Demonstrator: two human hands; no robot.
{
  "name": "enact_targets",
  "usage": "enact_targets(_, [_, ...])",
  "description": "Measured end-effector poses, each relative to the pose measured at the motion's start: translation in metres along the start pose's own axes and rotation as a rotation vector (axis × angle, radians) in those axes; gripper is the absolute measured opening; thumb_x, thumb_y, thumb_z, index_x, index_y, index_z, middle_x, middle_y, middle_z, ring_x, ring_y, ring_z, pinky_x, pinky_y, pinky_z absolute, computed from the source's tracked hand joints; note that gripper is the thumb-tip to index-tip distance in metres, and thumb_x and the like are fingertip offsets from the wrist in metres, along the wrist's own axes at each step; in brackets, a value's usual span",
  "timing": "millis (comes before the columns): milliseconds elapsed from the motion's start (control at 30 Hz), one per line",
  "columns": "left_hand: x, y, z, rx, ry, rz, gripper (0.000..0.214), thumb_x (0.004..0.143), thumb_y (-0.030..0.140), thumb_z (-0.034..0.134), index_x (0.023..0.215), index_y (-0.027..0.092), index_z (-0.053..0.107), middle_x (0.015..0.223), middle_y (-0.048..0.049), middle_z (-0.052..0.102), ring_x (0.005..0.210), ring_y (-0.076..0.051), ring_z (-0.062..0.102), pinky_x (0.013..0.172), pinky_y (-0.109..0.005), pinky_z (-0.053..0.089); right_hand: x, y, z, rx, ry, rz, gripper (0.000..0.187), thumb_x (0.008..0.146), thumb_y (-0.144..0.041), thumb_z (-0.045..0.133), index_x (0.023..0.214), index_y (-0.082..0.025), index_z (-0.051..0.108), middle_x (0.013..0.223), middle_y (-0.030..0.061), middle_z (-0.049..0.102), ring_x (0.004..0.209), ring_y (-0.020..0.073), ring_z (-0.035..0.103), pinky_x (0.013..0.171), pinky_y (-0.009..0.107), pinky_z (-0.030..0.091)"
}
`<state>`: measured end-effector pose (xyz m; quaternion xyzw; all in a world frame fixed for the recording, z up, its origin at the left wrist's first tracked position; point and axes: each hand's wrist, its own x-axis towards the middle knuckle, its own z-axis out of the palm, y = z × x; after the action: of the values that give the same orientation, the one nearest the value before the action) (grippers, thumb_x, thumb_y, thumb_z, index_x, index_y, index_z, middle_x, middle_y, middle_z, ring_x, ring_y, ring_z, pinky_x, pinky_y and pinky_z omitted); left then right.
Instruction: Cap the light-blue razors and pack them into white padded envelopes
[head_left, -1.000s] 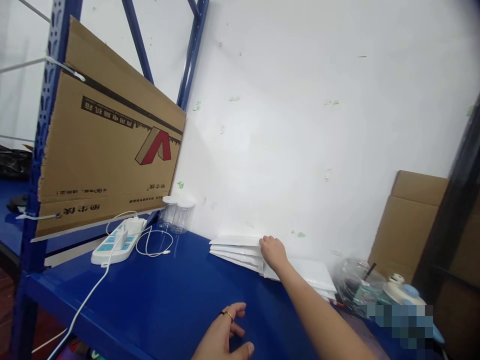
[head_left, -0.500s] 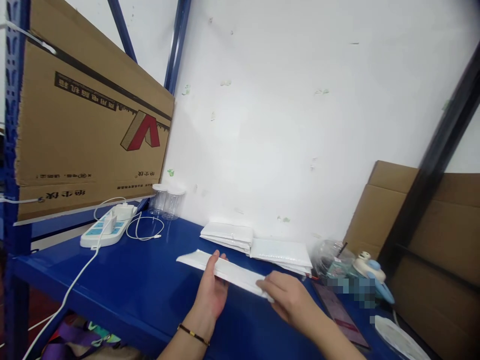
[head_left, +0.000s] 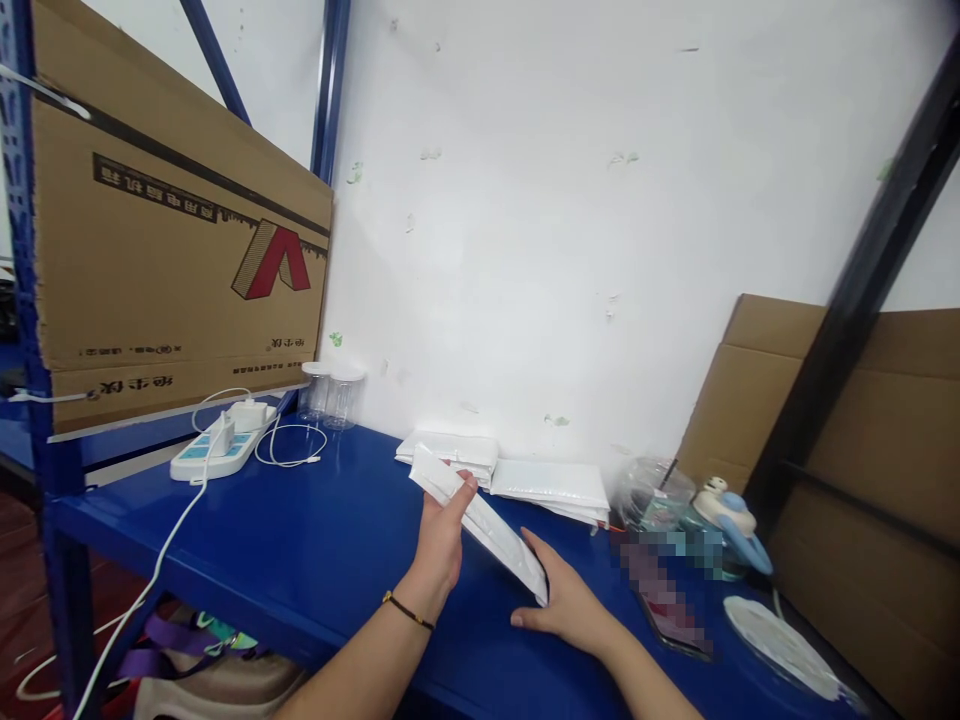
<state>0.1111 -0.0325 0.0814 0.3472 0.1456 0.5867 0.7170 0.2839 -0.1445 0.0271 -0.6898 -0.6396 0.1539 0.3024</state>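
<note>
My left hand is closed on a white bubble mailer, with the thumb across its top. The mailer is held tilted above the blue table, its far end raised at the left and its near end lower at the right. My right hand is beside that lower end, thumb and fingers spread apart; whether the palm touches the mailer I cannot tell. Behind my hands, against the wall, lie two stacks of similar white mailers, a left stack and a right stack.
A white power strip with plugs and cables lies at the left, near two clear lidded jars. To the right are a phone, a blue-handled bottle and a white round item. A cardboard sheet walls the left side.
The mailer has swung to a steeper tilt, its left end rising. My right hand has let go of the mailer's right end and spread its fingers. The view has shifted slightly.
</note>
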Motion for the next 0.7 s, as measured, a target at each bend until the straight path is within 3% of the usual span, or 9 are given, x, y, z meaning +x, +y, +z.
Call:
enact_targets(67, [-0.001,0.000,0.004,0.026,-0.025,-0.002,0.055,0.068,0.030,0.077,0.116,0.022,0.051,0.107,-0.0050,0.063,0.108,-0.020,0.056,0.096,-0.034,0.038,0.004,-0.005,0.002,0.008,0.049,-0.036,0.089,0.060,-0.044,0.076,0.136,-0.020,0.037,0.133,0.0118,0.045,0.122,0.0297,0.042,0.104,0.043,0.031])
enact_targets(133, [0.001,0.003,0.009,0.042,-0.039,0.008,0.057,0.067,0.030,0.078,0.116,0.022,0.050,0.107,-0.0055,0.063,0.108,-0.020,0.056,0.096,-0.033,0.038,0.007,-0.009,0.002,0.016,0.078,-0.083,0.060,0.067,-0.038,0.071,0.121,-0.021,0.052,0.116,0.0085,0.057,0.107,0.0266,0.053,0.094,0.039,0.040])
enact_targets(200, [0.004,0.008,0.013,0.047,-0.049,0.021,0.057,0.066,0.029,0.078,0.115,0.022,0.050,0.108,-0.0057,0.063,0.106,-0.020,0.056,0.095,-0.033,0.039,0.009,-0.012,0.001,0.025,0.098,-0.113,0.032,0.074,-0.030,0.063,0.104,-0.021,0.060,0.103,0.0056,0.060,0.096,0.0231,0.056,0.086,0.034,0.044])
enact_targets(267, [0.009,0.016,0.015,0.049,-0.059,0.038,0.056,0.066,0.029,0.078,0.114,0.022,0.051,0.106,-0.0058,0.063,0.104,-0.019,0.058,0.094,-0.033,0.040,0.009,-0.013,0.000,0.024,0.113,-0.121,0.018,0.076,-0.021,0.056,0.093,-0.020,0.062,0.098,0.0044,0.060,0.091,0.0209,0.057,0.083,0.031,0.044])
enact_targets(367, [0.020,0.028,0.016,0.065,-0.079,0.079,0.054,0.065,0.030,0.078,0.111,0.021,0.052,0.104,-0.0056,0.063,0.100,-0.019,0.059,0.091,-0.033,0.042,0.007,-0.014,0.000,0.001,0.109,-0.128,0.020,0.076,-0.017,0.051,0.093,-0.021,0.061,0.098,0.0038,0.059,0.092,0.0198,0.056,0.083,0.030,0.043])
enact_targets(533, [0.035,0.049,0.016,0.151,-0.121,0.066,0.055,0.062,0.029,0.079,0.109,0.020,0.053,0.102,-0.0056,0.063,0.095,-0.018,0.060,0.089,-0.033,0.043,0.004,-0.021,-0.002,-0.073,0.060,-0.151,0.043,0.073,-0.018,0.051,0.116,-0.025,0.056,0.116,0.0049,0.056,0.106,0.0224,0.052,0.092,0.033,0.040])
enact_targets(700, [0.046,0.071,0.023,0.290,-0.159,0.101,0.057,0.063,0.031,0.078,0.112,0.020,0.051,0.108,-0.0078,0.061,0.097,-0.020,0.058,0.087,-0.033,0.043,0.003,-0.023,-0.002,-0.146,0.037,-0.114,0.044,0.073,-0.021,0.049,0.116,-0.026,0.057,0.122,0.0057,0.053,0.112,0.0249,0.050,0.097,0.036,0.038])
